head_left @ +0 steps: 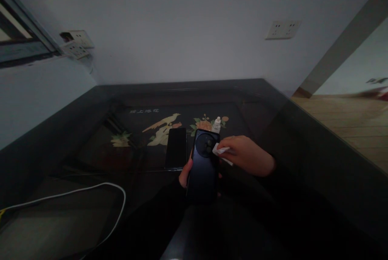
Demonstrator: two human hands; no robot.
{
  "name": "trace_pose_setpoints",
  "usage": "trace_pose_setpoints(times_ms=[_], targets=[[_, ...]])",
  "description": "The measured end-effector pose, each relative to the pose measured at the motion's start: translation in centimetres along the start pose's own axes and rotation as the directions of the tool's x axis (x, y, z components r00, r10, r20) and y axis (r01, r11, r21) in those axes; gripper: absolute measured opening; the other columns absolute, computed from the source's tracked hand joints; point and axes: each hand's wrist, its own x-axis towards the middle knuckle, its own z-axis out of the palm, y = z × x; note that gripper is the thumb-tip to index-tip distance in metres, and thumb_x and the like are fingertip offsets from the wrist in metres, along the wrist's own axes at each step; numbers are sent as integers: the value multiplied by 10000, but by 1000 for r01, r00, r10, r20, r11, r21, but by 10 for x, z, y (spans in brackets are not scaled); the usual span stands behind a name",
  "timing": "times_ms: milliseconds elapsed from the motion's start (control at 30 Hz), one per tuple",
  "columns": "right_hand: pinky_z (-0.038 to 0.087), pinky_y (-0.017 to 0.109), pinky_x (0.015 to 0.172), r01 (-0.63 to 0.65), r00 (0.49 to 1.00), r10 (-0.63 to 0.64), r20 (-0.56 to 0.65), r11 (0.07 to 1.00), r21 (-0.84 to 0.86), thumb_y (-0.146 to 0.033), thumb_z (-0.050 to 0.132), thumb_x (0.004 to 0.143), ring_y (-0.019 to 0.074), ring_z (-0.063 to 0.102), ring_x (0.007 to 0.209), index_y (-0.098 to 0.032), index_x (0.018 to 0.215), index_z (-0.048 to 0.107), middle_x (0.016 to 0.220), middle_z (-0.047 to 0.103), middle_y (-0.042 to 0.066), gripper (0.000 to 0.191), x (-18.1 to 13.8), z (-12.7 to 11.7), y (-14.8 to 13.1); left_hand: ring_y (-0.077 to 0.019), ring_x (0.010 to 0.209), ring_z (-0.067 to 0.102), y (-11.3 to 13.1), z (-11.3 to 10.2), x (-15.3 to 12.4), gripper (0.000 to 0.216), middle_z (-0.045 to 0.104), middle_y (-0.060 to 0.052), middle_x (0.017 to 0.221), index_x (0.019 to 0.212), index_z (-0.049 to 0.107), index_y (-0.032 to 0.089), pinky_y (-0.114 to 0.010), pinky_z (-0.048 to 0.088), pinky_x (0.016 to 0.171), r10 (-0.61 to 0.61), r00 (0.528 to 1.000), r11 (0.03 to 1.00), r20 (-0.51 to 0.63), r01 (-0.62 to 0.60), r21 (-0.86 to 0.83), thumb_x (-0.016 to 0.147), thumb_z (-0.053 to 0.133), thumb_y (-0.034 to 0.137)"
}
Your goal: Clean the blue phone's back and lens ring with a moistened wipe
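Observation:
A dark smartphone (203, 175) is held with its back and large round camera ring facing up. My left hand (185, 174) is closed around it, thumb along the left edge and fingertips showing at the right edge. In my right hand (244, 155) a small folded white wipe (220, 149) is pinched, its tip at the right side of the camera ring. Whether the wipe touches the lenses I cannot tell. Just behind the phone stands a small clear bottle (216, 125) with a white cap, its lower part hidden. A second black phone (176, 148) lies flat on the table to the left.
The dark glossy table (182, 94) has a bird-and-flower picture on its top and meets the wall behind. A white cable (91, 187) curves across the left side. Wall sockets (283, 29) are at the right, with more sockets (81, 39) at the left corner.

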Motion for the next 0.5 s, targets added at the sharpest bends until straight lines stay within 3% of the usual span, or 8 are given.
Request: trace_pose_setpoints(times_ms=[67, 133, 333, 400, 500], targets=[[423, 243, 668, 8, 998, -10, 66, 1000, 26, -198, 566, 790, 151, 627, 763, -191, 839, 656, 818, 682, 13, 102, -1, -1, 0, -263, 910, 558, 0, -1, 0, 616, 579, -130, 1096, 1124, 543, 139, -449, 468, 701, 0, 1000, 1000, 19, 0, -4, 692, 530, 578], [422, 244, 670, -31, 998, 29, 55, 999, 34, -214, 568, 795, 151, 627, 766, -194, 830, 658, 812, 682, 9, 99, 0, -1, 1, -262, 928, 551, -1, -3, 0, 607, 564, -125, 1129, 1136, 539, 151, -456, 472, 704, 5, 999, 1000, 40, -4, -16, 697, 530, 571], [426, 276, 706, -127, 983, 127, -133, 992, 14, -196, 538, 814, 179, 621, 818, -174, 847, 641, 875, 680, 42, 111, 6, 6, 5, -254, 934, 548, -2, -3, 1, 645, 538, -128, 1187, 1148, 531, 140, -460, 492, 687, -24, 999, 1000, 40, 24, 0, 675, 555, 578], [425, 290, 741, -95, 972, 100, -211, 995, 31, -176, 531, 815, 184, 613, 846, -163, 859, 630, 891, 673, 51, 109, 8, 10, 0, -256, 915, 560, -3, -2, 0, 659, 553, -140, 1168, 1131, 541, 126, -448, 487, 693, -51, 998, 998, 46, 50, 35, 657, 575, 581], [424, 272, 752, 20, 973, 0, -232, 996, 85, -106, 538, 790, 164, 598, 842, -161, 857, 618, 871, 658, 39, 118, 10, 17, -11, -282, 873, 586, -6, -4, -1, 650, 614, -147, 1054, 1108, 550, 121, -468, 470, 692, -65, 998, 996, 24, 63, 59, 659, 566, 590]])
